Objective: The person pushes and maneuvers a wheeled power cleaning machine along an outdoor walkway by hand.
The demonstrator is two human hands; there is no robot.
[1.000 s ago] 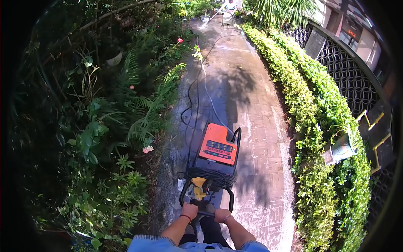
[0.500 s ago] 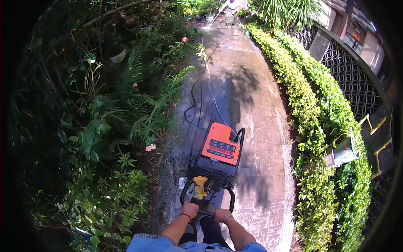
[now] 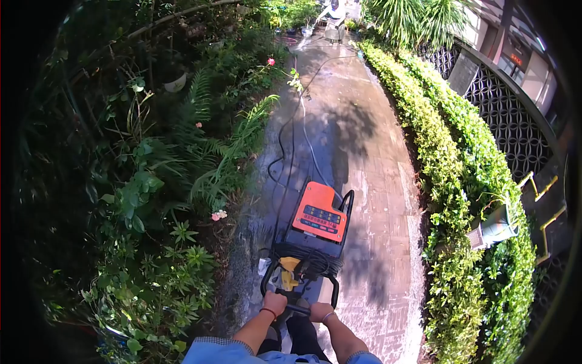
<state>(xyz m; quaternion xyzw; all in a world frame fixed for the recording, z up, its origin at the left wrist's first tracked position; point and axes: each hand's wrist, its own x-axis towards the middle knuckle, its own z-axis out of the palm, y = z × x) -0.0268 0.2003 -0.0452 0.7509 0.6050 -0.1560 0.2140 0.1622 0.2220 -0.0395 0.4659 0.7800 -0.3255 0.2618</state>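
Observation:
Both fists are wrapped round the black push handle [image 3: 334, 290] of a wheeled pressure washer [image 3: 319, 209] with an orange top panel. My left hand [image 3: 275, 302], with a red band at the wrist, grips the left part of the bar. On its right part is my right hand [image 3: 321, 312], with a light band at the wrist. A coiled black hose [image 3: 309, 257] and a yellow object [image 3: 288, 272] of unclear kind lie between the handle and the panel. My legs and shoes show just below the handle.
Cables and hoses [image 3: 310, 145] run from the machine up the wet paved path [image 3: 376, 200]. At the far end a person [image 3: 334, 21] holds a spraying wand. Dense plants line the left; a clipped hedge [image 3: 436, 145] with a tilted bucket [image 3: 498, 223] borders the right, beside a lattice wall [image 3: 506, 112].
The view has tipped slightly, so the far path sits a little lower. My feet have shifted, and the far person's wand has changed position. Both hands stay on the handle.

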